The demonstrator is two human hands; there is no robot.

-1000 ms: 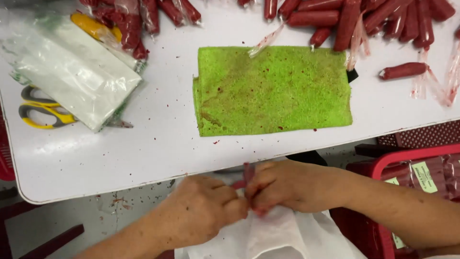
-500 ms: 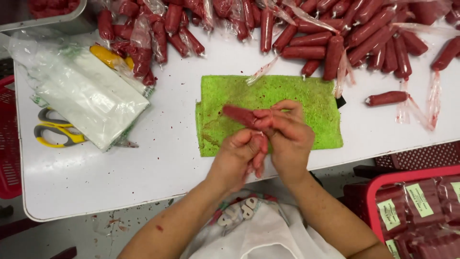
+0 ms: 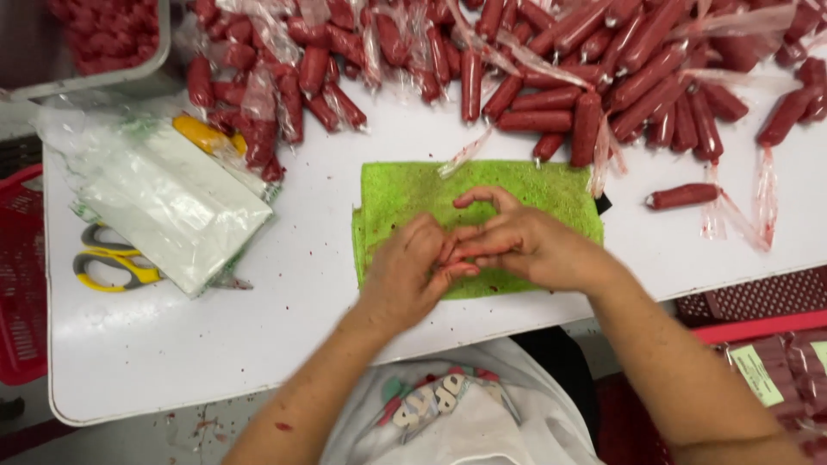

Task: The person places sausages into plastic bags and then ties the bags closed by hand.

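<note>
My left hand (image 3: pixel 409 275) and my right hand (image 3: pixel 525 245) meet over a bright green cloth (image 3: pixel 551 185) lying flat on the white table (image 3: pixel 284 301). The left fingers curl against the right fingertips, which are stained red. The right index finger is raised and its fingers are spread. Whether anything small sits between the hands is hidden. A single red sausage (image 3: pixel 682 196) lies on the table to the right of the cloth, apart from both hands.
A large heap of red sausages (image 3: pixel 551 77) with loose clear wrappers fills the table's far side. A stack of clear plastic bags (image 3: pixel 168 202) and yellow-handled scissors (image 3: pixel 108 263) lie at the left. Red crates stand at the left (image 3: pixel 21 275) and lower right (image 3: pixel 775 344).
The hands rose from below the table edge to the green cloth with a red sausage. Now they press together on the cloth and the sausage no longer shows.
</note>
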